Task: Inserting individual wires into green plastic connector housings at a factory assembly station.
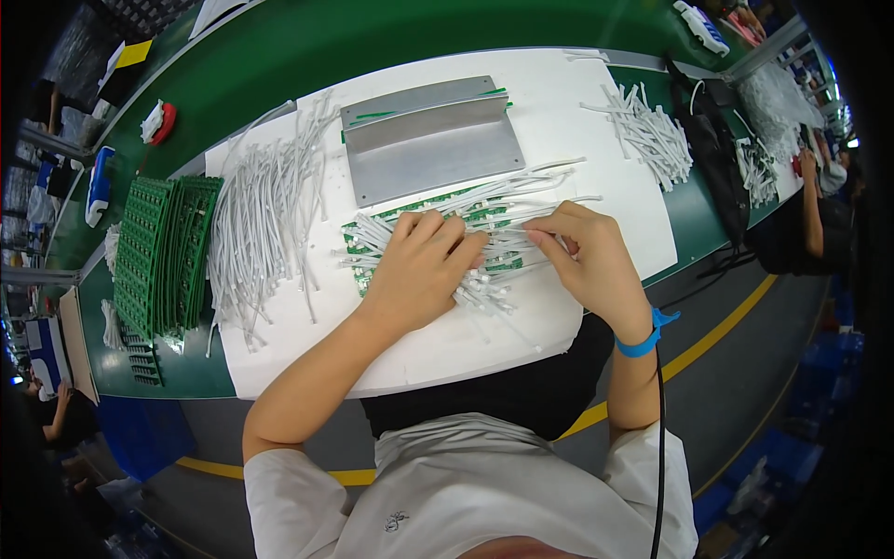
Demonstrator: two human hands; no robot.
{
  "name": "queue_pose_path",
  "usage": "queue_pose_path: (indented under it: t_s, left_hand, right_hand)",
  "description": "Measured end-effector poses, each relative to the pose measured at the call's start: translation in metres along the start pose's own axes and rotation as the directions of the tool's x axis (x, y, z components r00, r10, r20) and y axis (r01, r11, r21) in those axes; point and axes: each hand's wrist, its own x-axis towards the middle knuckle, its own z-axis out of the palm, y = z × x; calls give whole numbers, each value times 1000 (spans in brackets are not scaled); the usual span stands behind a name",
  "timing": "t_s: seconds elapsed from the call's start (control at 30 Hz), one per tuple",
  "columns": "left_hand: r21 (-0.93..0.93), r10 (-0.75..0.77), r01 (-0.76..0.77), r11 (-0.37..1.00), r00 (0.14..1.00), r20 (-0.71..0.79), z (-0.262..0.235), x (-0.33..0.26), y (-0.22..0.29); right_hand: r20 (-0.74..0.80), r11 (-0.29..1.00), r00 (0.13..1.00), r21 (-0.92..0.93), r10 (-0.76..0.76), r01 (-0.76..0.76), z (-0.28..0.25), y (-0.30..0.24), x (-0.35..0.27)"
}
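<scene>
The left hand (421, 268) lies near the centre of the frame, palm down with fingers loosely spread, pressing flat on a bundle of white cables (484, 244) that covers a row of small green circuit boards (372, 244) on the white work mat (577, 121). The right hand (585, 261), just right of centre, curls its fingers inward and pinches at the cable ends; whether it grips a single cable is hard to make out, since the fingertips hide the contact. A blue wrist strap (644, 337) circles the right wrist. The boards show only at the bundle's edges. Above the hands sits a grey metal fixture (433, 140); at left lie loose white cables (265, 214) and a stack of green boards (163, 252).
</scene>
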Motion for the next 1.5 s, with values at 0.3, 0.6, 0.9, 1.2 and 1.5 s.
queue_pose_path:
  t_s: [0.3, 0.6, 0.9, 1.2, 1.5]
  left_hand:
    - [11, 35, -36, 999, 998, 53, -3, 0, 1]
    - [-66, 44, -40, 997, 997, 58, -1, 2, -1]
    - [-78, 3, 3, 997, 997, 76, -3, 2, 2]
    - [-59, -1, 7, 998, 995, 99, -3, 0, 1]
    - [-59, -22, 29, 998, 992, 122, -4, 0, 2]
  right_hand:
    - [75, 995, 995, 66, 68, -73, -9, 2, -14]
    - [-37, 990, 999, 138, 38, -33, 4, 8, -5]
    - [6, 996, 996, 23, 83, -84, 12, 9, 0]
    - [19, 987, 988, -52, 150, -149, 20, 0, 7]
    - [103, 982, 976, -20, 190, -189, 19, 0, 9]
